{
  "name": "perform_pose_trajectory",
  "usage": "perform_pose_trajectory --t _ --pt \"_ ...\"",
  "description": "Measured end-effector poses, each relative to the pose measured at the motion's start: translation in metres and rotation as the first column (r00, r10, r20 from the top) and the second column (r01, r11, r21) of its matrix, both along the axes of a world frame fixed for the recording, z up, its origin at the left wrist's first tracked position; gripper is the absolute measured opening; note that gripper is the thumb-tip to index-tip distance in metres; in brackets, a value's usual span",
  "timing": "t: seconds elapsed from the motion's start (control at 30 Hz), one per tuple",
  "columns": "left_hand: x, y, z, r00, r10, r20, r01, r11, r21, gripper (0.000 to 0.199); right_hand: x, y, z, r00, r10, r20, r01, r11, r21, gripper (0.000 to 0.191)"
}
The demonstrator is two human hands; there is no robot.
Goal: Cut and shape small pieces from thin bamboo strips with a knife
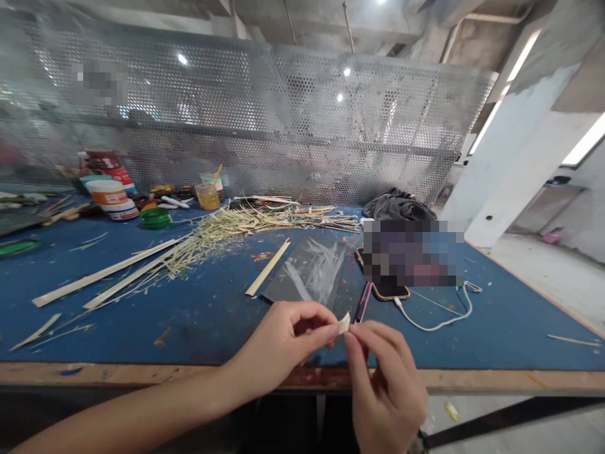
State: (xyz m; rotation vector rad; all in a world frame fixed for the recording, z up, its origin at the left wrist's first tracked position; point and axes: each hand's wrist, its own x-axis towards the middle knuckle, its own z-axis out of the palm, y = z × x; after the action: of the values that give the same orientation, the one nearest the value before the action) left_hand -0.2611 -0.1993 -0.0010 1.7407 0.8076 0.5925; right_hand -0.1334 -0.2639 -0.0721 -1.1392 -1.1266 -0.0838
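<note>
Between both hands, over the table's front edge, is a small pale piece (pixel 344 323), looking like a bit of bamboo or straw strip. My left hand (pixel 288 337) pinches its left end between thumb and forefinger. At its right lower end, the fingertips of my right hand (pixel 390 372) are closed on it too. Just beyond lies a dark cutting board (pixel 307 268) with whitish scuffs. A flat pale strip (pixel 268 267) rests left of the board. A pink and black cutter (pixel 363 301) lies to the board's right, partly hidden by my right hand.
A heap of thin shavings (pixel 236 224) spreads across the back, with long strips (pixel 108 271) at left. Paint tubs (pixel 113 198), a green tape roll (pixel 155 218) and a jar (pixel 208 195) stand behind. A phone (pixel 391 291) with white cable (pixel 444 326) lies right. Perforated metal screen (pixel 283 120) behind.
</note>
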Motion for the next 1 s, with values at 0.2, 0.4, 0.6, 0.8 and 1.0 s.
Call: perform_pose_trajectory --t 0.2,0.4,0.6,0.8,1.0 --pt "0.000 -0.001 -0.001 0.995 -0.069 -0.067 0.074 0.994 0.076 0.023 -0.004 -0.006 -0.009 0.975 -0.119 0.190 0.113 0.993 0.041 0.031" --pt "-0.002 -0.005 -0.001 0.991 -0.081 -0.107 0.098 0.981 0.165 0.022 -0.002 -0.008 -0.006 0.984 -0.106 0.141 0.099 0.993 0.060 0.030" --pt "-0.007 -0.002 -0.003 0.987 -0.125 -0.105 0.152 0.942 0.300 0.020 0.003 -0.013 -0.006 0.996 0.033 0.085 -0.032 0.999 -0.016 0.021" --pt "-0.007 -0.003 -0.005 0.987 -0.149 -0.064 0.162 0.921 0.353 0.018 0.004 -0.013 -0.009 0.966 -0.059 0.253 0.061 0.998 0.003 0.024" --pt "-0.009 -0.010 -0.004 0.992 -0.109 -0.066 0.127 0.890 0.438 0.016 0.007 -0.011 -0.011 0.927 -0.160 0.339 0.127 0.985 0.118 0.035"
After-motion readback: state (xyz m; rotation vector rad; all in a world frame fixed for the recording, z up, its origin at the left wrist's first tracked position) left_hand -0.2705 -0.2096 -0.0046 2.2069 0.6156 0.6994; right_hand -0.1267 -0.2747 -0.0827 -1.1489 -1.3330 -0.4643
